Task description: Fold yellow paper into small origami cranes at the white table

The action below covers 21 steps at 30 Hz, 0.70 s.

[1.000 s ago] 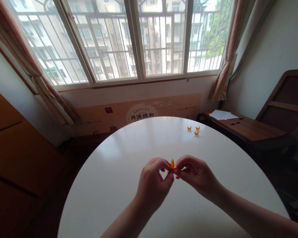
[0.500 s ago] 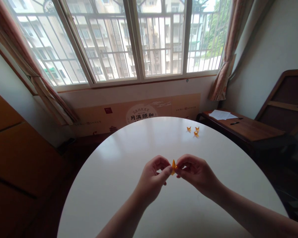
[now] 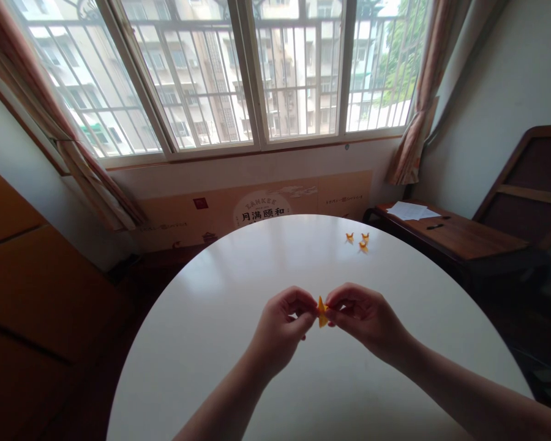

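Observation:
A small orange folded-paper crane (image 3: 321,312) is pinched between my two hands, above the middle of the white round table (image 3: 202,343). My left hand (image 3: 288,318) grips its left side between thumb and forefinger. On the other side, the thumb and forefinger of my right hand (image 3: 359,312) close on its right end. The fingertips cover both ends, so only the pointed middle part shows. Farther off, three similar orange paper cranes (image 3: 363,246) stand in a group near the table's far right edge.
Beyond the table's right rim is a low wooden table (image 3: 477,229) bearing white paper sheets (image 3: 411,211) and small dark items. A wooden chair back (image 3: 523,177) leans behind it. Under the barred window (image 3: 298,79) runs a printed cardboard panel (image 3: 174,214). Wooden cabinets (image 3: 22,269) stand at left.
Both hands stay at nearly the same place. The fingers have shifted slightly on the crane, and more of its lower point now shows between the thumbs.

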Available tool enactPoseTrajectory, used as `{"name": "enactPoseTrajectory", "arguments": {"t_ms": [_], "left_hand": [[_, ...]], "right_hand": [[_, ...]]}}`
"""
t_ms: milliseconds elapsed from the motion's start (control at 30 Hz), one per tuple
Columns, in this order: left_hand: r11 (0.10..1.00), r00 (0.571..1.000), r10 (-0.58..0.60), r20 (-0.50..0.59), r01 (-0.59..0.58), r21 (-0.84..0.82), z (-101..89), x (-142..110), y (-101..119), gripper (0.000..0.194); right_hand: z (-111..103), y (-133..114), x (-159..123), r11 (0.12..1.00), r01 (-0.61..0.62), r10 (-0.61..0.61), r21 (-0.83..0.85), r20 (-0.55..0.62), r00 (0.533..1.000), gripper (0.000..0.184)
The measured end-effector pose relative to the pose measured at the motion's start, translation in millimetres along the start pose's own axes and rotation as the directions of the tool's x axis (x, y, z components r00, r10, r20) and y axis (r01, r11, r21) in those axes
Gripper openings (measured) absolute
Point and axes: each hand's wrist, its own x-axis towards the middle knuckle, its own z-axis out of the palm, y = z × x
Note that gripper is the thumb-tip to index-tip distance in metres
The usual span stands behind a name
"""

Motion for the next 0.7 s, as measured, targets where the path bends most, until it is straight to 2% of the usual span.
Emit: {"name": "enactPoseTrajectory", "arguments": {"t_ms": [300,500,700], "left_hand": [[0.999,0.999,0.037,-0.025,-0.037,-0.007,1.6,-0.9,1.8,0.007],[0.998,1.0,-0.014,-0.019,0.013,-0.058,-1.7,1.4,-3.3,0.012],[0.998,0.999,0.004,-0.042,-0.006,-0.055,-3.7,1.3,-3.3,0.012]], "right_hand": [[1.2,0.9,0.5,0.998,-0.002,0.001,-0.055,-0.021,1.0,0.021],[0.7,1.1,-0.5,0.993,0.011,-0.011,-0.121,-0.003,1.0,0.017],[0.5,-1.0,0.8,0.986,-0.004,0.003,-0.164,-0.005,1.0,0.015]]}}
